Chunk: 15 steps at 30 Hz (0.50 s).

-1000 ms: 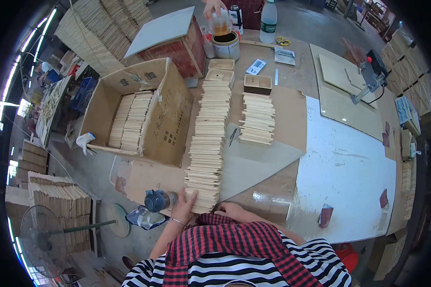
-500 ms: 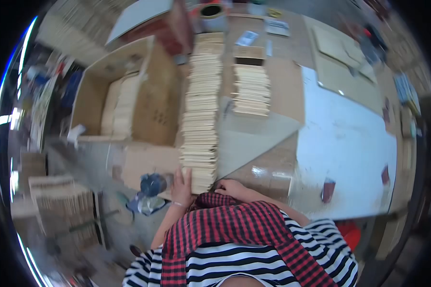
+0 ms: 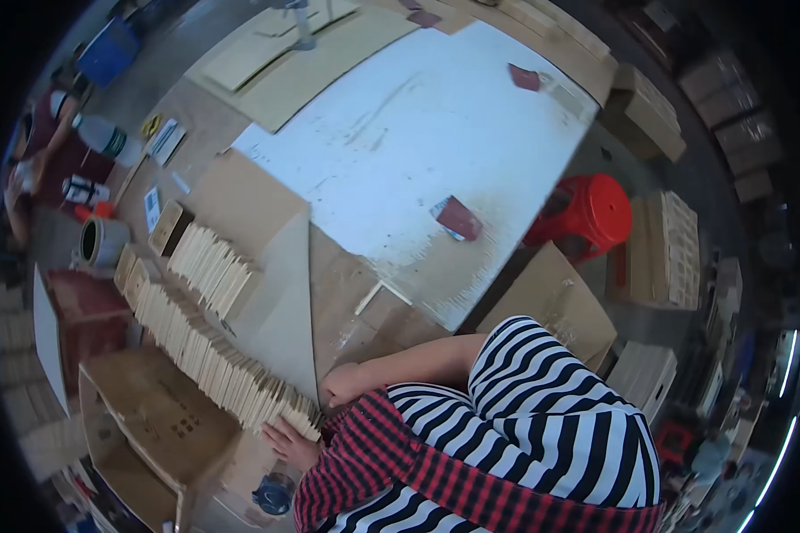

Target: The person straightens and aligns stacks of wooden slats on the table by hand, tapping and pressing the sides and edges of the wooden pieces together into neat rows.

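Observation:
A long row of thin wooden pieces point(image 3: 218, 362) runs diagonally across the table to my body. My left hand point(image 3: 292, 444) lies against the near end of that row, its fingers spread along the side. On the other side of the row's end, my right hand point(image 3: 340, 385) rests on the table with its fingers curled; what they hold, if anything, is hidden. A shorter row of wooden pieces point(image 3: 212, 269) lies beyond, beside a small wooden box point(image 3: 171, 229). A dark-lidded jar point(image 3: 273, 495) stands close to my left hand.
An open cardboard box point(image 3: 173, 413) stands left of the long row. A white board point(image 3: 400, 147) with dark red pieces point(image 3: 458, 218) covers the far table. A red stool point(image 3: 596, 213) stands beyond the right edge. Another person point(image 3: 40, 151) is at the far left.
The view has swung round to the right, bringing the red stool and stacked cartons into sight. Both hands stay near the row's end.

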{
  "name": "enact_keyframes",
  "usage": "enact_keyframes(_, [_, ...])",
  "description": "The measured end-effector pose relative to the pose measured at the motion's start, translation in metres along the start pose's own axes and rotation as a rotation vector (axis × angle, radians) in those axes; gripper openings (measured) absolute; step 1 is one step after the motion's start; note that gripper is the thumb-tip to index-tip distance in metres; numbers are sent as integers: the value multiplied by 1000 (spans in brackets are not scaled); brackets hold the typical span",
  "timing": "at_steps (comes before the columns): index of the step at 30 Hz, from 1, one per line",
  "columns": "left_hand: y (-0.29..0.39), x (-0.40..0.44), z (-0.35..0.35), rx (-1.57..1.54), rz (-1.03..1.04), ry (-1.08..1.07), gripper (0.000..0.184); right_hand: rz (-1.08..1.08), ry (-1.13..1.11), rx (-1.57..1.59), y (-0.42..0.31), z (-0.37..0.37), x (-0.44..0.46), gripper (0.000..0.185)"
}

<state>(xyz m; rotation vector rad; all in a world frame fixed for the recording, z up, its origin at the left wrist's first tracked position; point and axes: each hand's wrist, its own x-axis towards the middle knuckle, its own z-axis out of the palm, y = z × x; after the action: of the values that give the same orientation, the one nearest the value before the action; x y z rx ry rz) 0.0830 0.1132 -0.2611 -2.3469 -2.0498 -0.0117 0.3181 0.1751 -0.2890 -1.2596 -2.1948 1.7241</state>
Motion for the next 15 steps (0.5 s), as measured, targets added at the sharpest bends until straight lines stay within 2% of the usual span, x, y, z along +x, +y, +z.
enact_keyframes(4, [-3, 4, -3, 94, -68, -147, 72, -9, 69, -14, 2, -1, -5, 31])
enact_keyframes(7, [-33, -2, 36, 69, 64, 73, 68, 54, 56, -7, 2, -5, -10, 31])
enact_keyframes(12, [-40, 2, 41, 144, 160, 169, 65, 67, 171, 61, 11, -3, -22, 31])
enact_keyframes(15, [2, 5, -6, 76, -22, -27, 66, 112, 176, 58, 10, -6, -30, 31])
